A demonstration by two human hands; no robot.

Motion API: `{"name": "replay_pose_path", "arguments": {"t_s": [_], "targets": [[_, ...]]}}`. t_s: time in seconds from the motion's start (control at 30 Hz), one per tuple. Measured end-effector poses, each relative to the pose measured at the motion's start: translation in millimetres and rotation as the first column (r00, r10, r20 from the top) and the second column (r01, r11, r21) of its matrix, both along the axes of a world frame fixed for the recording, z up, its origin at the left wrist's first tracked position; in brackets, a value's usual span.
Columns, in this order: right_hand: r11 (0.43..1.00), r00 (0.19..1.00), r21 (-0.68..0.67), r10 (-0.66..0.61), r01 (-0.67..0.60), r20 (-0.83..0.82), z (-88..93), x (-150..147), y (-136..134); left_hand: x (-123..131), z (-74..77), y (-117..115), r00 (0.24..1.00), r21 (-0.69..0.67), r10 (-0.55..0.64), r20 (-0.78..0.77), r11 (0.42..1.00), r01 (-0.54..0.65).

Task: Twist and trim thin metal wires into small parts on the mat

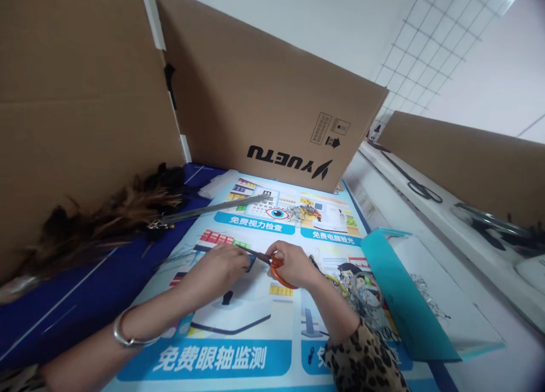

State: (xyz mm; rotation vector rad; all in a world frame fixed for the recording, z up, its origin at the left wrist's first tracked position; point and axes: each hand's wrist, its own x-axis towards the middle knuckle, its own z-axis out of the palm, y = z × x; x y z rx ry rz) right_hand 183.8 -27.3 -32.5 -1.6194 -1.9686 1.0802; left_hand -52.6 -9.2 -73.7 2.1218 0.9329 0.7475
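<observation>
My right hand is closed around the orange handles of a pair of scissors, whose blades point left toward my left hand. My left hand is closed in a pinch at the blade tips, holding something small I cannot make out. Both hands hover over a printed poster with blue banners and Chinese text that covers the table. A silver bangle sits on my left wrist; a leopard-print sleeve covers my right forearm.
A feather duster with a long metal handle lies at left on blue cloth. Cardboard walls, one printed YUETU, stand behind. A teal folder with white paper lies right, a tangle of thin metal bits beside it. Black scissors rest on the neighbouring white ledge.
</observation>
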Motion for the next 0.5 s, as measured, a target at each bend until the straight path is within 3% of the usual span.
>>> {"name": "replay_pose_path", "arguments": {"t_s": [0.23,0.5], "targets": [[0.998,0.998,0.046,0.05,-0.052,0.04,1.9,-8.5,-3.1,17.9,-9.1,-21.2,0.976,0.215,-0.029,-0.215,0.974,0.077],[0.998,0.998,0.034,0.061,-0.061,0.012,3.2,-15.9,-5.7,22.7,-25.4,-23.9,0.972,0.168,0.022,-0.234,0.986,0.018]]}}
